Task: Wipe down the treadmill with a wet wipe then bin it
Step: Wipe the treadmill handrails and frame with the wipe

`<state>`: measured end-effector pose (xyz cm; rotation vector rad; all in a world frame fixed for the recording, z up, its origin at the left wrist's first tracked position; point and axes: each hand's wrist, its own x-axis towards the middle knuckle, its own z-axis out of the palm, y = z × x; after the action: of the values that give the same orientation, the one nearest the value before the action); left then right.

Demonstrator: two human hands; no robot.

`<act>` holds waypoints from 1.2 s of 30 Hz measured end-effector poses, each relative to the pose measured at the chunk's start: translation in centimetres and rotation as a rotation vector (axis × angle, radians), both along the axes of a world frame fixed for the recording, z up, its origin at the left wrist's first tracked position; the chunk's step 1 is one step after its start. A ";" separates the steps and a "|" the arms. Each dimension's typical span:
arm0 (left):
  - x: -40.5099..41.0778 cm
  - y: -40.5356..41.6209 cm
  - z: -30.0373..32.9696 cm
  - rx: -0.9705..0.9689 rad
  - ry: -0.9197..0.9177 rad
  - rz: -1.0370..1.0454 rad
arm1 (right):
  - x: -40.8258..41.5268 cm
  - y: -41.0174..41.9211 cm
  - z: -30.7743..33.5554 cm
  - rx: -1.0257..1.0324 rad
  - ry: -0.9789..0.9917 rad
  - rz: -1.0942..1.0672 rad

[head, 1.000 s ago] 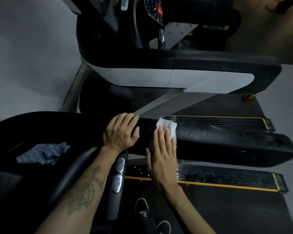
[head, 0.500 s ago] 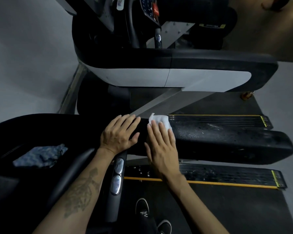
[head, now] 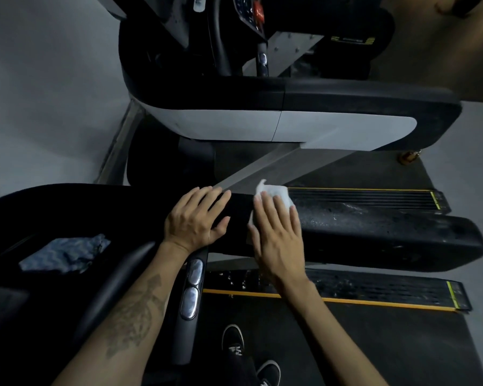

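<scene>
— What have you got on the head view right now?

— I'm looking down at the near black handrail (head: 374,240) of the treadmill. My right hand (head: 279,232) lies flat on top of it, fingers straight and together, pressing the white wet wipe (head: 276,192) against the rail. The wipe pokes out past the fingertips at the far edge of the rail, and a sliver of it shows beside the thumb too.

— And the left?

— Left hand (head: 197,218) is just beside the right one, on the same rail. Fingers straight and relaxed, palm down, resting there and holding nothing. There's a small gap of bare rail between the two hands.

— So no grip on the wipe?

— No curl round it that I can see. It's pinned under flat fingers, that's all.

— How does the rail look to the right?

— Speckled and streaky, with a greyish sheen across the top. Under my left wrist there's a grip bar with two shiny metal pads (head: 191,288).

— Anything else around?

— A crumpled blue-grey cloth (head: 64,253) lies on the dark console surface to the left, well apart from both hands. Below, I see the belt (head: 374,352) with a yellow-edged side step (head: 374,291), and my black shoes (head: 234,338) standing on the belt. Further up there's a second treadmill (head: 290,118) with a black and white rail, and a red button (head: 258,9) on its console.
</scene>
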<state>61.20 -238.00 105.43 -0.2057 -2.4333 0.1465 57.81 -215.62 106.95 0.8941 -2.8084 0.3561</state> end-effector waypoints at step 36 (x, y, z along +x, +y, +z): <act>-0.3 0.0 -0.3 0.013 0.009 -0.001 | -3.1 -2.6 2.8 -0.036 -0.200 0.013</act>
<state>60.93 -237.99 105.12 -0.1995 -2.4245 0.1311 54.75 -218.24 109.71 0.9172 -2.9667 0.5232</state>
